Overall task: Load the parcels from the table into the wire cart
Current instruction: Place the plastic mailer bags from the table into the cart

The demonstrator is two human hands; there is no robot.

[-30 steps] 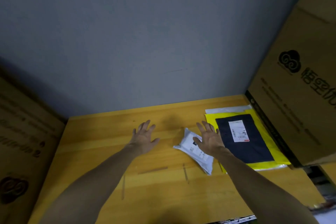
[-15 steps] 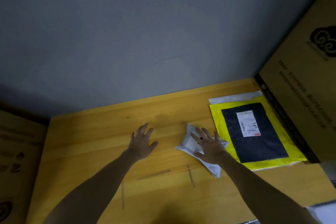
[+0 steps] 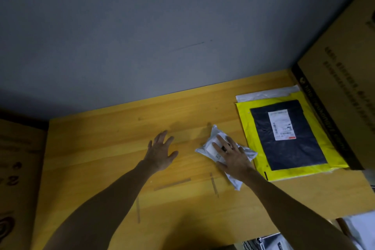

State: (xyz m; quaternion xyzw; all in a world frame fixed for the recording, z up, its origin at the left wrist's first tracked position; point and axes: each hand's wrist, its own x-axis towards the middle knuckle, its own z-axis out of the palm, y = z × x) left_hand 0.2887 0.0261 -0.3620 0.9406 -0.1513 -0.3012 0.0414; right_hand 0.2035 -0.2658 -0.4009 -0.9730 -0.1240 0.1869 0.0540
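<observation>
We see the scene through one wide-angle camera on the person's head, facing forward and tilted down. It sits close: both forearms enter from the bottom edge and reach the left hand (image 3: 161,152) at centre frame and the right hand (image 3: 233,158) just right of centre. The wooden table (image 3: 101,158) fills the lower half, its far edge slanting up toward the right. The grey wall (image 3: 162,26) takes the upper half. A cardboard box (image 3: 345,67) is cropped at the right edge, a second cardboard box (image 3: 18,168) at the left. The wire cart (image 3: 260,242) barely shows at the bottom edge, lower right.
</observation>
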